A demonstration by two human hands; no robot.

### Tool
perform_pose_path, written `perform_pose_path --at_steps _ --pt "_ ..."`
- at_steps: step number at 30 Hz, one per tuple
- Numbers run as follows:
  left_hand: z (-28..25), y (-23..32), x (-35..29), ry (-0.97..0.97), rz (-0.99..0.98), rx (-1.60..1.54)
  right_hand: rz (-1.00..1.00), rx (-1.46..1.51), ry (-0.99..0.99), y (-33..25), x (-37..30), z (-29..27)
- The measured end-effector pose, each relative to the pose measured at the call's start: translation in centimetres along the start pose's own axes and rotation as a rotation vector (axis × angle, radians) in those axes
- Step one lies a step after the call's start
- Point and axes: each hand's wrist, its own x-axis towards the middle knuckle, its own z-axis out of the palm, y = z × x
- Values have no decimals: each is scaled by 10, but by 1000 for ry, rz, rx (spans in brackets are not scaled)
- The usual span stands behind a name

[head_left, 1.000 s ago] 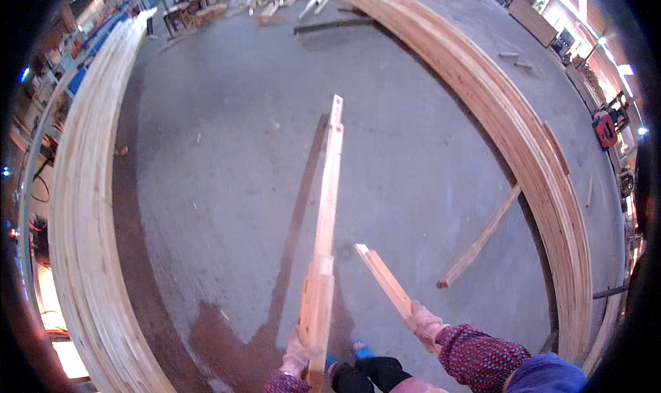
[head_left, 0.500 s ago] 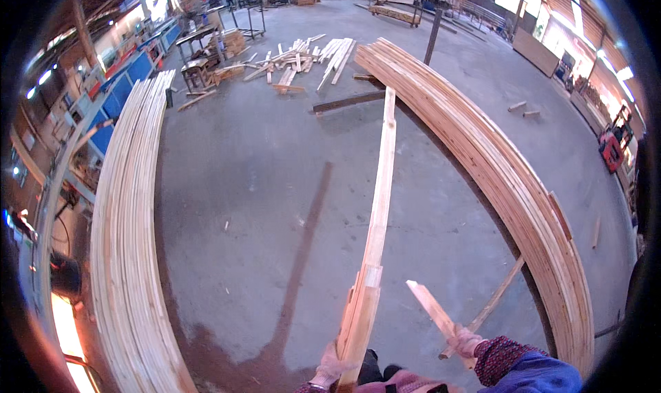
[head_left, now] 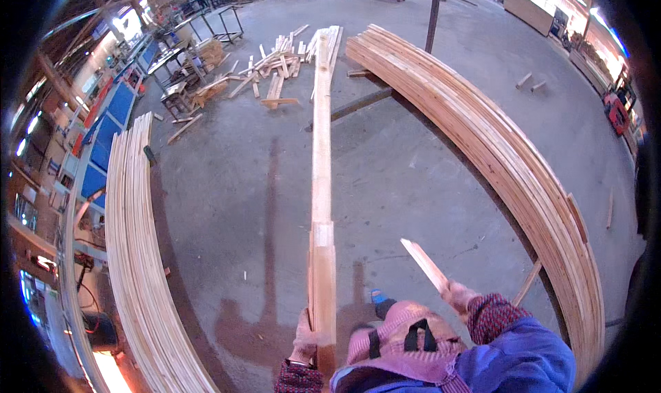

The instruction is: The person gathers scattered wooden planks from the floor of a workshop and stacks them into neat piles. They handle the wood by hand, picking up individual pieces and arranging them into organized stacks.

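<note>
Our left hand (head_left: 303, 336) grips long, pale wooden strips (head_left: 322, 272), our right hand (head_left: 460, 297) a short, pinkish wooden piece (head_left: 424, 263); steady far ends serve us best.

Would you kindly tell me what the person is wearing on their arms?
The right hand emerges from a dark red patterned cuff, with a plain blue-purple sleeve covering the arm above it. At the left hand, a similar dark red cuff with small pale flecks shows.

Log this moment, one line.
left hand: holds board bundle | right hand: holds short board | flanking: left stack, right stack
</note>
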Motion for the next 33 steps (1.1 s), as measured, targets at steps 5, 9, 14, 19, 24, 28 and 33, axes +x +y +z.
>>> perform_pose_path --at_steps 5,9,14,19,24,28,33 --pt "-38 72 93 60 15 -70 -160 -157 113 -136 111 -74" --pt "-78 107 175 105 -37 -235 -176 -65 35 -261 159 -127" --pt "-124 199 293 121 -128 -254 -162 -89 79 -353 215 -168" --pt "-195 220 425 100 -87 -247 -115 -85 106 -426 273 -198" --pt "-245 284 533 80 -157 -263 -95 -52 84 -509 352 -229" --pt "-298 291 637 106 -72 -272 -163 -1 88 -598 477 -256" --pt "-356 389 727 165 -238 -215 -111 -58 44 -792 521 -322"
